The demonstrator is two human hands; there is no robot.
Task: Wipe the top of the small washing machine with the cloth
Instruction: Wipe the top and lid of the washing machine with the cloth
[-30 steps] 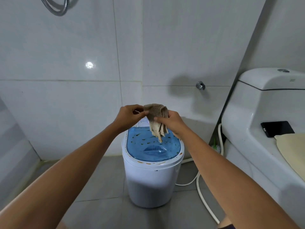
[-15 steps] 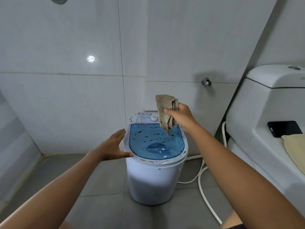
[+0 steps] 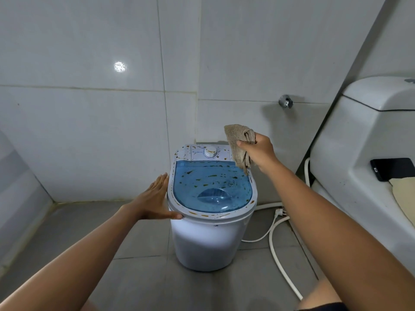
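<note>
A small white washing machine (image 3: 208,241) stands on the grey floor against the wall. Its blue see-through lid (image 3: 211,189) is flecked with brown and orange stains, and a white dial (image 3: 210,151) sits at the back. My right hand (image 3: 260,151) holds a crumpled beige cloth (image 3: 240,144) in the air above the lid's back right corner, with the cloth's lower end hanging close to the lid. My left hand (image 3: 155,200) lies flat and open against the machine's left rim, thumb at the front edge.
A white toilet (image 3: 359,158) fills the right side, with a black phone (image 3: 391,168) and a cream cloth (image 3: 404,198) on it. A white hose (image 3: 280,261) and a plug (image 3: 279,213) lie on the floor right of the machine. A metal wall tap (image 3: 285,101) sticks out behind.
My left hand let go of the cloth, dropped and came to rest against the machine's left rim. My right hand carried the cloth to the right, above the lid's back right corner.
</note>
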